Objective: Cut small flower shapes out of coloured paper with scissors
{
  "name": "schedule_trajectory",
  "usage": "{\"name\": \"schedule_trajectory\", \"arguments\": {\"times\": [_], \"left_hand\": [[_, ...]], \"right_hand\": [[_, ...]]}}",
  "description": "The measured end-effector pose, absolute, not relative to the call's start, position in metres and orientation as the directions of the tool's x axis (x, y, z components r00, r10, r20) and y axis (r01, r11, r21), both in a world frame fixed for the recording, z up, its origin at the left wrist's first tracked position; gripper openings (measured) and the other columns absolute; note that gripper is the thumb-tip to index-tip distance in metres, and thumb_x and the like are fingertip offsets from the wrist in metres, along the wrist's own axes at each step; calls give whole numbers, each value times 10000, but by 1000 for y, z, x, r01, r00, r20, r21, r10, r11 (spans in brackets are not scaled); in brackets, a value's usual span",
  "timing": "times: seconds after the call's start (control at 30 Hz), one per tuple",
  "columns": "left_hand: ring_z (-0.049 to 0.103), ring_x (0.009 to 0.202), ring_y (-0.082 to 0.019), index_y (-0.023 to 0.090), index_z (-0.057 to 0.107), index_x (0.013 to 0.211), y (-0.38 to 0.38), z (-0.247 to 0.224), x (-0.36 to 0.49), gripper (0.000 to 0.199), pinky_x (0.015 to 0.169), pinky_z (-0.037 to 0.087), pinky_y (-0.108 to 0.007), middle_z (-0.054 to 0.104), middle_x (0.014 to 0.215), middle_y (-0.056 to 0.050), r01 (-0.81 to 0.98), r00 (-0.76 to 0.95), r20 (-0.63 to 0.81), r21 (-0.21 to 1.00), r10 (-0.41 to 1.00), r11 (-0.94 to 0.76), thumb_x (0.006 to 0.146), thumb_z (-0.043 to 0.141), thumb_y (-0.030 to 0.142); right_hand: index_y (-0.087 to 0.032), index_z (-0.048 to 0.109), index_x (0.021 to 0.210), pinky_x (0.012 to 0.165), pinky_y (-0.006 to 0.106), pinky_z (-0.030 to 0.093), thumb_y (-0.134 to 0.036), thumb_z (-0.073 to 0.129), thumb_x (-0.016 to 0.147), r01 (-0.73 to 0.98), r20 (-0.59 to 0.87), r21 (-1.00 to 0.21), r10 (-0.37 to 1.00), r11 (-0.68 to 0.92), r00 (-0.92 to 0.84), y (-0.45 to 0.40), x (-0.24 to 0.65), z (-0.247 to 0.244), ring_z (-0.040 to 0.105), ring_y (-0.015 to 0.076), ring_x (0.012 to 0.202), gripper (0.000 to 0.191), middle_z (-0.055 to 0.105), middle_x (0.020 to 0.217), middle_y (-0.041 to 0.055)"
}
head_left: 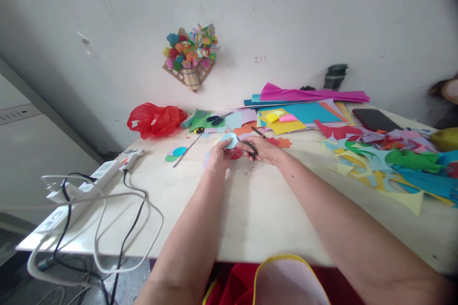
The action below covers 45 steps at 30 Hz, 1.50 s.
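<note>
Over the middle of the table, my left hand [219, 151] is closed on a light blue paper piece [231, 141]. My right hand [266, 149] grips dark-handled scissors [250, 148], whose blades point toward the paper. Beneath the hands shows something red, partly hidden. A blue paper circle [180, 151] and a green paper circle [171, 157] lie left of my hands, with a thin grey strip [186, 150] beside them. Just right of my right hand rest an orange paper flower [285, 143] and a dark pen-like stick [258, 132].
Colourful paper scraps [375, 162] cover the table's right side. Behind my hands lie paper sheets [311, 113], a second pair of scissors [216, 119] and a red plastic bag [155, 120]. A power strip [78, 198] with loose cables occupies the left edge. A phone [375, 119] lies back right.
</note>
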State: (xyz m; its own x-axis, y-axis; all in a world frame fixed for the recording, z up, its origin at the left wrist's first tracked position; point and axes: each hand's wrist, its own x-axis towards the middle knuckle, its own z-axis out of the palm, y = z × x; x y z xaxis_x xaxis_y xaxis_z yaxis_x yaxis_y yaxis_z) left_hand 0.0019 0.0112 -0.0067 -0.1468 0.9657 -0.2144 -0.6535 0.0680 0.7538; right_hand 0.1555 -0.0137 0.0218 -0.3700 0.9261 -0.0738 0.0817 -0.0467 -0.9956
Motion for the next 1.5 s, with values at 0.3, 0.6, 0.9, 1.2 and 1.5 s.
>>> {"name": "schedule_trajectory", "arguments": {"times": [0.3, 0.6, 0.9, 1.2, 1.5], "left_hand": [[598, 549, -125, 162, 632, 771, 10, -3, 0, 184, 544, 491, -252, 661, 693, -18, -647, -140, -236, 757, 962, 92, 738, 722, 5], [641, 601, -152, 163, 646, 817, 9, -2, -1, 222, 583, 531, -270, 682, 720, -18, -642, -139, -236, 761, 962, 94, 684, 723, 3], [668, 623, -173, 137, 663, 834, 4, 5, -6, 217, 601, 543, -287, 707, 747, -56, -615, -113, -235, 780, 965, 118, 674, 700, -5], [691, 668, -199, 140, 669, 806, 5, 2, -12, 231, 649, 567, -317, 722, 748, -62, -583, -100, -179, 808, 979, 88, 644, 711, -20], [676, 660, -186, 115, 687, 785, 9, -5, -19, 204, 696, 567, -324, 728, 743, -62, -501, -27, -112, 862, 993, 84, 633, 760, 0]], "right_hand": [[-167, 566, 786, 316, 148, 234, -274, 742, 886, 99, -68, -994, 935, -36, -347, -14, 153, 22, 459, 57, 346, 229, 548, 486, -52], [-163, 580, 784, 334, 153, 285, -245, 766, 873, 85, -86, -995, 935, -61, -344, -18, 153, 26, 430, 57, 339, 222, 531, 469, -59], [-164, 571, 774, 348, 153, 320, -195, 784, 854, 60, -104, -994, 934, -88, -341, -18, 153, 27, 418, 58, 363, 229, 510, 459, -65], [-169, 566, 721, 343, 154, 330, -187, 784, 834, 111, -86, -993, 932, -49, -352, -16, 157, 26, 414, 57, 359, 247, 511, 460, -61], [-152, 619, 794, 365, 155, 368, -182, 861, 768, 135, -51, -991, 951, -10, -306, -7, 167, 21, 469, 62, 374, 245, 566, 474, -50]]}}
